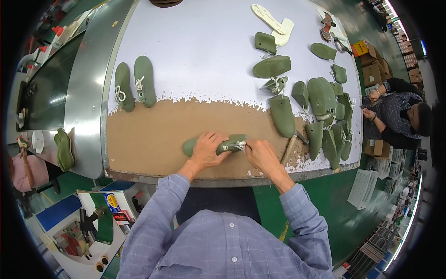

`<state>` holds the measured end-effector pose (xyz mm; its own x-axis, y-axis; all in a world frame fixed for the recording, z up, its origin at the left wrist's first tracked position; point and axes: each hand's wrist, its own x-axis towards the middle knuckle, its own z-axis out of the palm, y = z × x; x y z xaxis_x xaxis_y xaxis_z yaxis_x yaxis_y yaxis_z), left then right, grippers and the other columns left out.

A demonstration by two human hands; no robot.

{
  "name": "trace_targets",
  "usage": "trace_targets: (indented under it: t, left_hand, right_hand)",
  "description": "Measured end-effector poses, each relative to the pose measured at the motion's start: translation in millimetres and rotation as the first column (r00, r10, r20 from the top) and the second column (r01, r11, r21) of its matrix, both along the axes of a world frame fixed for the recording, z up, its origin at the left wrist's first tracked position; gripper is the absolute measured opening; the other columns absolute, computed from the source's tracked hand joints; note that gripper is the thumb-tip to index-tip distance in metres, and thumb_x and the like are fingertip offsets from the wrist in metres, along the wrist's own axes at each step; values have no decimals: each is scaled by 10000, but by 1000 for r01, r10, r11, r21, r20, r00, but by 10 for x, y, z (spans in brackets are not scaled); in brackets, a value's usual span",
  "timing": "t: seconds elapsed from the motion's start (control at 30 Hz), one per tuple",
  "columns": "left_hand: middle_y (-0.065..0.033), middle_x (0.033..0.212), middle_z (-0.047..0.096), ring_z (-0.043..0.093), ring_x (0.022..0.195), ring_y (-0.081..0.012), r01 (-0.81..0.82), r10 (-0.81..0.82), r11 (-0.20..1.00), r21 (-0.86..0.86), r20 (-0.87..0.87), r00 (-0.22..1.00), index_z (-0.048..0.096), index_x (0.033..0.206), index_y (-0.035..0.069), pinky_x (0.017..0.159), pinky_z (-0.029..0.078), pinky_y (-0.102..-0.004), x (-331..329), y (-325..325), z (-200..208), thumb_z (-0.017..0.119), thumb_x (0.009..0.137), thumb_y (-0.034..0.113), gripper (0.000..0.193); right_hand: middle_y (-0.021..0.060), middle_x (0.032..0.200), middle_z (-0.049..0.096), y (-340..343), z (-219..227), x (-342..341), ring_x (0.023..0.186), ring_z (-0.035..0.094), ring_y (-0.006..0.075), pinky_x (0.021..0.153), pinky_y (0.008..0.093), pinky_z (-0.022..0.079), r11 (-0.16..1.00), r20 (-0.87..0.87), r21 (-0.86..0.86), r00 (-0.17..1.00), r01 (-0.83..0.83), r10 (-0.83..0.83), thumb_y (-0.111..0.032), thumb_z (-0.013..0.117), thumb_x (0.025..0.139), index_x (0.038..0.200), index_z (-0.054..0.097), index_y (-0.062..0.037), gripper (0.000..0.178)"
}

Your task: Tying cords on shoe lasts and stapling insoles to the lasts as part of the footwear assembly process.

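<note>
Gripping a green shoe last [221, 148] with the fingers of the left hand [209, 148], laid over its middle from above. Pinching at white cord [241, 145] near the last's right end with the fingers of the right hand [262, 156], thumb and forefinger nearly together; too small to tell exactly how the cord runs there. Placed lengthwise near the front edge of the worktop [148, 135], toe to the left, on the bare brown part.

To the right, near the front edge, a hammer [289, 149] with its wooden handle aslant. Beyond it, crowded together, a cluster of green shoe lasts [320, 97], several with white loops, lying at various angles. Behind the brown part, past a ragged, flaking edge, a white covering [200, 60]. On its left side, side by side, a pair of green shoe lasts [145, 81] with white loops. At the far right, overlapping white insoles [267, 18] and a brown high-heeled sandal [327, 26].

Past the right edge, a co-worker [404, 109] in dark patterned clothing, near cardboard boxes [371, 74]. Off to the left, a metal-topped table [88, 83], and, at the lower left, a white cart [104, 253] holding tools.
</note>
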<state>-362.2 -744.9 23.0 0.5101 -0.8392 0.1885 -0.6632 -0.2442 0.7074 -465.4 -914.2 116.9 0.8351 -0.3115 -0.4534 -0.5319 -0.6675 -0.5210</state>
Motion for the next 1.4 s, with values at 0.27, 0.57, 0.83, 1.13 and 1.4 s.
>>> trace_targets:
  t: [0.27,0.57,0.83,1.13,1.4]
  left_hand:
    - [-46,1034,646,585,957,-258,16,-16,1000,13,19,1000,600,1031,97,818,453,-390,-9,17,-15,770,689,232,405]
    - [-63,1041,647,598,954,-265,-6,6,1000,-8,58,998,589,1043,86,797,463,-390,-33,-48,20,776,694,242,426]
    - [-57,1023,638,589,944,-255,-19,19,1000,-8,72,997,592,1047,90,789,455,-382,-42,-29,-21,763,720,268,410]
    - [-73,1015,629,584,928,-274,-36,35,999,21,50,998,590,1049,85,797,453,-388,-30,22,-45,751,736,275,401]
    - [-77,1030,627,575,941,-283,20,-22,999,47,40,999,584,1051,79,808,452,-391,-1,84,-47,747,728,263,406]
  right_hand:
    - [229,1261,506,-61,-625,-231,1140,521,312,946,414,419,604,304,755,680,255,-667,-100,487,893,1333,407,-43,451]
    - [264,1307,449,-268,-935,-1696,1110,504,405,955,436,408,784,453,-246,783,570,-427,27,496,806,1372,373,-19,580]
    - [72,784,566,420,107,-1520,562,481,105,493,260,424,626,199,364,599,689,-775,-152,410,965,1439,291,-83,494]
    - [37,614,520,364,458,-1199,506,487,98,481,250,412,713,192,529,753,460,-629,-247,434,995,1419,318,-23,493]
    - [-5,556,435,415,304,-1243,389,372,65,362,211,301,683,195,580,738,444,-646,-305,417,1012,1414,321,-78,471]
